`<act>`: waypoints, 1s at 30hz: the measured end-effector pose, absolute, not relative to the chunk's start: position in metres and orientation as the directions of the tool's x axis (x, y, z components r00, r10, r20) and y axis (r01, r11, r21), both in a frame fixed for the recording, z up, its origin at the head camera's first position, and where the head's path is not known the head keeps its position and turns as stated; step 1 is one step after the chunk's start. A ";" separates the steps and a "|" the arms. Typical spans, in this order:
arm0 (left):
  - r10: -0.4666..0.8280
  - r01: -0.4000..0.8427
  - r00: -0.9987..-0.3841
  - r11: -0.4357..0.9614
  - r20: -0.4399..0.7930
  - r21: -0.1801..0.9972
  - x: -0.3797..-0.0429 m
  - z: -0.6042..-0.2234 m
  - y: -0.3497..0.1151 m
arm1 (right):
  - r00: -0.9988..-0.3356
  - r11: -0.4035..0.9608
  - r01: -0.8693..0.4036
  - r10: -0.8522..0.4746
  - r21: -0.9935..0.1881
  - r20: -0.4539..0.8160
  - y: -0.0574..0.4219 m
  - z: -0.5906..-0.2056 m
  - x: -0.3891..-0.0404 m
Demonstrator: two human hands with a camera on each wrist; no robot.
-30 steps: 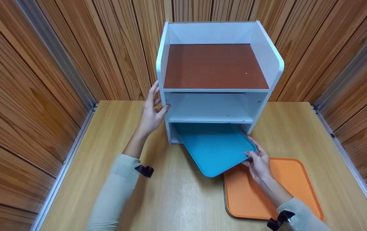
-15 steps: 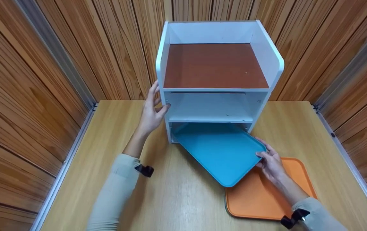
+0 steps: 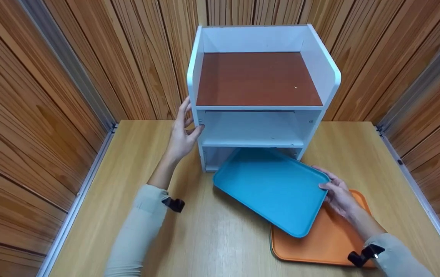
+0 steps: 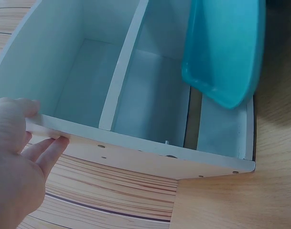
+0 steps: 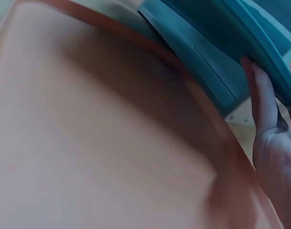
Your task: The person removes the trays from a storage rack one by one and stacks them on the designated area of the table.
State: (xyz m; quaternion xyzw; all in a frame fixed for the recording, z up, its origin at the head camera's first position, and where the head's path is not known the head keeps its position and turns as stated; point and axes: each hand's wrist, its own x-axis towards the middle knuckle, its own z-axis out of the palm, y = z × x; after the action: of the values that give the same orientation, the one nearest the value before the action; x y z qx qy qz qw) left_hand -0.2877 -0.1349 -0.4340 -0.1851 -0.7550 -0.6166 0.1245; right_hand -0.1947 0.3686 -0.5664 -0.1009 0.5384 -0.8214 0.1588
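A white shelf unit [image 3: 252, 146] with a brown top board [image 3: 258, 79] stands at the back of the table. My left hand [image 3: 181, 138] holds its left side panel, thumb at the front edge and fingers on the outer face, as the left wrist view also shows [image 4: 16, 157]. My right hand [image 3: 339, 194] pinches the right corner of a blue tray [image 3: 274, 188], thumb on top and fingers underneath. The tray slants out of the lowest compartment, its far corner still under the middle board. It overlaps an orange tray [image 3: 320, 246] lying on the table.
A thin dark edge shows beneath the orange tray's left side. The middle compartment [image 3: 252, 129] sits above the blue tray. Wood-plank walls [image 3: 35, 127] enclose the wooden table [image 3: 127, 154] at the back and both sides.
My right hand has drawn the blue tray forward and to the right, turning it, and its left corner has come out of the lowest compartment. The left hand has stayed on the shelf unit.
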 end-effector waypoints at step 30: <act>0.127 0.444 -0.895 0.171 0.427 0.880 -0.288 -0.434 -0.135 | -0.774 -0.263 0.171 -0.632 -0.950 0.036 0.436 -0.565 -0.208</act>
State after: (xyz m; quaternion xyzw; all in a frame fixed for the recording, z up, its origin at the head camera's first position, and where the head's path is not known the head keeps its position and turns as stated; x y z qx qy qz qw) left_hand -0.2883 -0.1354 -0.4345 -0.1893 -0.7541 -0.6155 0.1287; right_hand -0.2077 0.4360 -0.5650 -0.2107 0.5475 -0.7663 0.2620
